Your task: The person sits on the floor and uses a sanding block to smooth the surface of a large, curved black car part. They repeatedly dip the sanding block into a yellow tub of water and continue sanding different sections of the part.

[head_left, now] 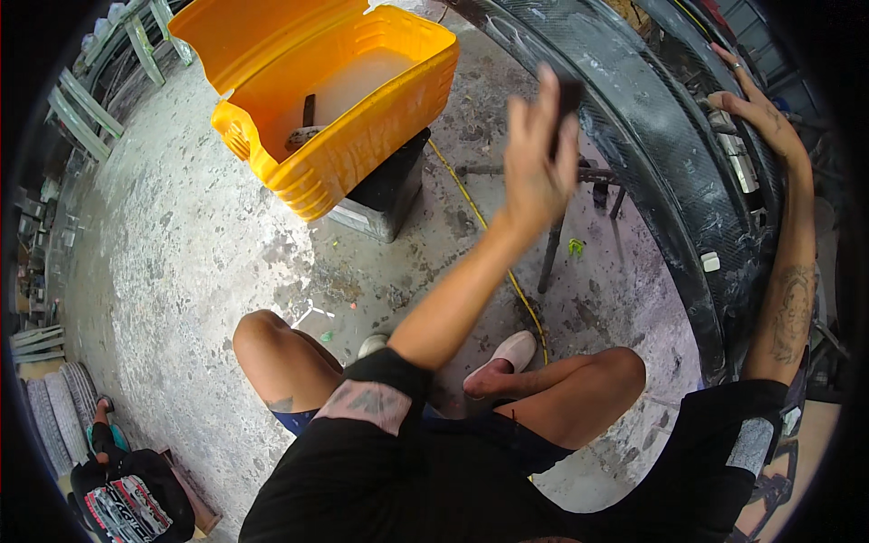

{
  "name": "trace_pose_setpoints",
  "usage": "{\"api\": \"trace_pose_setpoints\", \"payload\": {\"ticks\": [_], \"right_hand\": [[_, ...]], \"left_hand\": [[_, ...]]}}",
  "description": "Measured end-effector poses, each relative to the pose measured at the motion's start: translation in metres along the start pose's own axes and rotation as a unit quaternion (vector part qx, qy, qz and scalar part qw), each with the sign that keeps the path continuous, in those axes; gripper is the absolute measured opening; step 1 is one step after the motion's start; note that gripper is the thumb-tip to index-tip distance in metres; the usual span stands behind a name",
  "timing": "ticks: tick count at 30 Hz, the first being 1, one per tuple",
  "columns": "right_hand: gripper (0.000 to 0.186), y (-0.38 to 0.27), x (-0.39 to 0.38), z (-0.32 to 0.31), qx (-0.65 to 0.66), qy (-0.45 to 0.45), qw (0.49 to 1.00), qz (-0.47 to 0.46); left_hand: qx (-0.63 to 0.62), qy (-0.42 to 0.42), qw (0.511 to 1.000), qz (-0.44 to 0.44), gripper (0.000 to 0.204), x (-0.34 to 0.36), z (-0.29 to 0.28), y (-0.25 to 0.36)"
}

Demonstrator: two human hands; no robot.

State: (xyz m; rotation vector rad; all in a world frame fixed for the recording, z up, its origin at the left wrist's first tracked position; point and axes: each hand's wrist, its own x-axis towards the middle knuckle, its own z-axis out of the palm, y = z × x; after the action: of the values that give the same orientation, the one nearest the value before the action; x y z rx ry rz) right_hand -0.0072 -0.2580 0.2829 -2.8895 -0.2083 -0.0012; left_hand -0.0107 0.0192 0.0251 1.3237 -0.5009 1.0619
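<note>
Curved black panel (638, 122): weave-patterned, pale-streaked, lay to the person's right, apparently borne by a dark metal stand (552, 246). Left hand (536, 154): blurred, raised by the panel's near edge, fingers closed around a dark block (568, 95); whether the block touched the panel could not be told. Right hand (762, 113): fingers spread over the far edge, no separate item held, seemingly steadying the panel. Yellow container (371, 140): cut open, set on a black box (396, 199), probably for easy reach; contents, seemingly cloudy liquid (376, 72) and a dark-handled tool (310, 110).
</note>
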Motion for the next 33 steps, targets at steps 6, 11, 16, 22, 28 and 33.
{"api": "trace_pose_setpoints", "payload": {"ticks": [6,11,16,22,28,33], "right_hand": [[0.085,-0.025,0.002,0.001,0.066,-0.006,0.998,0.012],[0.079,0.005,0.000,0.000,-0.022,0.015,0.999,-0.032],[0.084,-0.018,-0.003,-0.006,0.050,-0.037,0.998,0.015],[0.084,0.003,0.001,0.016,0.111,0.014,0.994,-0.009],[0.083,-0.014,0.001,0.005,0.113,-0.050,0.992,-0.010],[0.082,0.011,-0.003,0.003,0.073,-0.011,0.997,0.008]], "left_hand": [[0.084,0.027,0.994,0.070,0.061,0.103,-0.020,-0.063],[-0.020,-0.008,1.000,0.001,0.063,0.011,0.000,-0.007],[0.044,-0.008,0.999,0.032,0.058,0.084,-0.012,-0.038],[0.002,-0.035,0.999,-0.009,0.040,0.003,-0.007,0.001],[0.073,-0.041,0.990,0.111,0.053,0.082,-0.013,-0.052],[-0.041,-0.037,0.998,-0.022,0.069,-0.019,-0.002,0.009]]}}
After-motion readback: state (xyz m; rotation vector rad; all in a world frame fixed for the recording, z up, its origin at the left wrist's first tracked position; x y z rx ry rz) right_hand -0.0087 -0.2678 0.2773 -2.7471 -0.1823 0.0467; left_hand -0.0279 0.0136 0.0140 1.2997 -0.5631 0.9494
